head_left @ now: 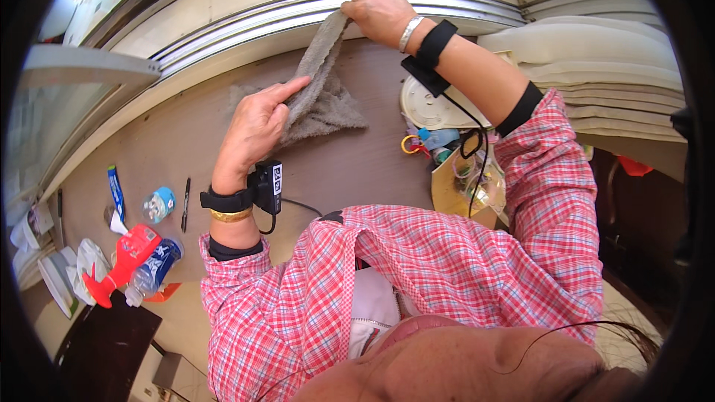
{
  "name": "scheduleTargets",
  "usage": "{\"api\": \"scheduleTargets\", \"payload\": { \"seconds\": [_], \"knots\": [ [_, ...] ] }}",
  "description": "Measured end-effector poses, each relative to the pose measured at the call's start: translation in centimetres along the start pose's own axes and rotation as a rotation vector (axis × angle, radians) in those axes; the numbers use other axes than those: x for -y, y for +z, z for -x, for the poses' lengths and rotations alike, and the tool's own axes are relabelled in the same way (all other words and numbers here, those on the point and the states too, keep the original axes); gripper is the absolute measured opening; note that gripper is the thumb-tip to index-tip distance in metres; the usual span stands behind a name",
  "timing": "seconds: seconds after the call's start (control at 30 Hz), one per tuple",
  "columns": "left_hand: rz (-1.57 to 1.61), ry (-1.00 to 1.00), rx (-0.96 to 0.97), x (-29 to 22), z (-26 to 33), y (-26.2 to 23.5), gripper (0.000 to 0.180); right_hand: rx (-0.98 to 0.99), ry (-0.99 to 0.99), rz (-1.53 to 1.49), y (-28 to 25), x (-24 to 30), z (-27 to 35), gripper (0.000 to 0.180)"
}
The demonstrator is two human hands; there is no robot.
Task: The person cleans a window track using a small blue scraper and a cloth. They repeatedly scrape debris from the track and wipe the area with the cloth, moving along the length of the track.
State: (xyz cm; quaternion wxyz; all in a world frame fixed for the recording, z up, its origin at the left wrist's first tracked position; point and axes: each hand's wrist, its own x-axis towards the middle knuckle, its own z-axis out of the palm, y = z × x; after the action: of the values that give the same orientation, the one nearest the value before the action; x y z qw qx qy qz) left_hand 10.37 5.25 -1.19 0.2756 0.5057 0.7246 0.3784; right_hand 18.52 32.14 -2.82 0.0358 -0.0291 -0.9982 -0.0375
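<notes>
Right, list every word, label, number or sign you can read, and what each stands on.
I won't copy out any wording:
Blue-labelled bottle: large pale lettering, not quoted.
Red bottle: label print too small to read.
Blue tube: marks too small to read.
Black wrist box: white sticker, dark marks too small to read.
Small bottle: label too blurred.
Grey cloth: no text visible.

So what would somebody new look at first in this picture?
Probably the grey cloth at upper middle, its top end pinched in the right hand and the left hand at its side. Then the bright red bottle at lower left, and the checked shirt across the lower middle.
</notes>
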Motion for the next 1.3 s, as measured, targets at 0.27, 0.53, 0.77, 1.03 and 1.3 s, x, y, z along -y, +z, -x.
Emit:
{"api": "scheduleTargets", "payload": {
  "seconds": [0.27, 0.53, 0.77, 1.03, 1.3],
  "knots": [
    [0.128, 0.017, -0.144, 1.3, 3.2, -0.8, 0.045, -0.044, 0.034, -0.034, -0.2, 3.8, -2.2, 0.014],
    [0.23, -0.183, -0.19, 3.7, 8.0, -4.1, 0.048, -0.023, -0.056, -0.007, -0.2, 11.0, -8.0, 0.013],
    [0.239, -0.068, -0.363, 5.6, 9.2, -4.7, 0.045, 0.019, -0.05, -0.014, -0.6, 14.0, -10.5, 0.014],
    [0.287, -0.197, -0.392, 6.1, 10.9, -7.0, 0.045, -0.034, -0.131, -0.049, -0.8, 16.4, -12.8, 0.014],
    [0.395, -0.243, -0.378, 7.2, 11.8, -7.6, 0.046, 0.004, -0.083, -0.016, 0.0, 16.6, -13.1, 0.019]
  ]
}}
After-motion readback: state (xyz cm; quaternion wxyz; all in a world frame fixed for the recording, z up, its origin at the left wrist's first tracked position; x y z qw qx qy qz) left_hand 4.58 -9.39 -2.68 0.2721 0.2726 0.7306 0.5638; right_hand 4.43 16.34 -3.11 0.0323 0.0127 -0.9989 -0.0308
